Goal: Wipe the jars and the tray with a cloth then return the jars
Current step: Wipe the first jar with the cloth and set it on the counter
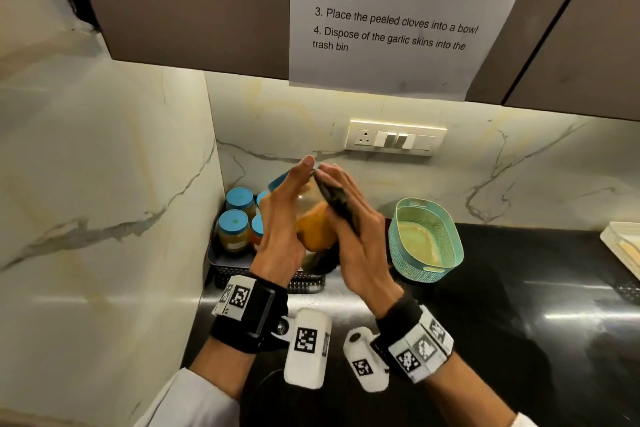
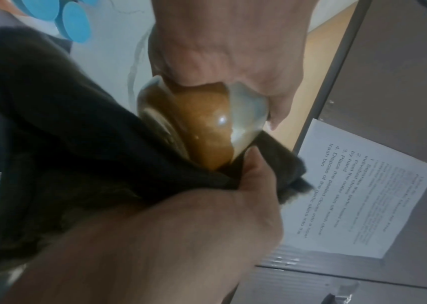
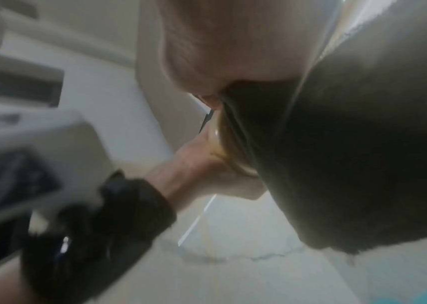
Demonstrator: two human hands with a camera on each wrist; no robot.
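Glass is slippery and fragile, so we are gripping the jar (image 1: 313, 218) round its body with our left hand (image 1: 280, 225) above the tray (image 1: 221, 262), while our right hand (image 1: 353, 236) is pressing the soft dark cloth (image 2: 77, 144) against its side.

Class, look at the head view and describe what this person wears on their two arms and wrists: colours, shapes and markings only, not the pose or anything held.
Both hands, left hand and right hand, are bare, without gloves. Each wrist carries a black band fitted with white blocks printed with black-and-white square code markers. A white boxy camera unit, also marked, hangs below the left wrist, and a smaller one below the right. White sleeves cover the forearms.
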